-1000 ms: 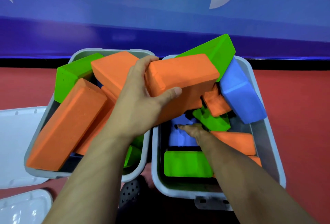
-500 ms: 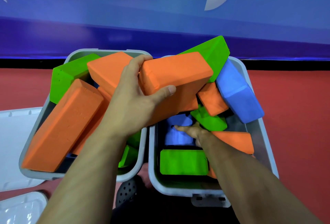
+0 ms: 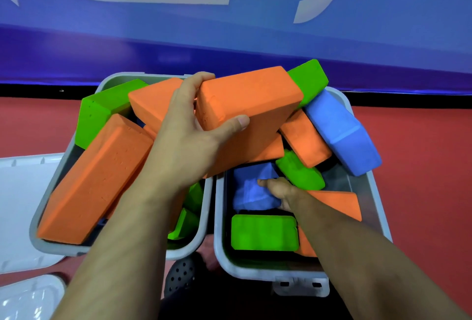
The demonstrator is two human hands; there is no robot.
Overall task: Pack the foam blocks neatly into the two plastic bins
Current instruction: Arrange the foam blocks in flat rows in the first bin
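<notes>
Fingers of the left hand [image 3: 189, 146] are wrapped round the near end of a large orange block [image 3: 250, 100], thumb on its front face and the other fingers over its top edge. The block hangs above the wall where the two grey bins meet, its long axis running away from the person and to the right, far end raised towards a green block [image 3: 310, 81] leaning at the far edge of the right bin [image 3: 219, 250].

The right hand [image 3: 283, 192] is down inside that bin, fingers round a blue block [image 3: 251, 192] lying low near its middle; how firmly they hold it cannot be told, since the palm hides them. A flat green block [image 3: 264, 233] lies just nearer, against the bin's near wall.

The gap being cleared lies below and to the right of the held orange block, so the left hand is nearer to fill it, probably once the blue block is settled flat. The orange block's length looks closer to the bin's long side than its short side, so it would likely need turning to lie along that side. The left bin [image 3: 51, 192] is already heaped, another long orange block [image 3: 94, 179] slanting across its near left corner.
</notes>
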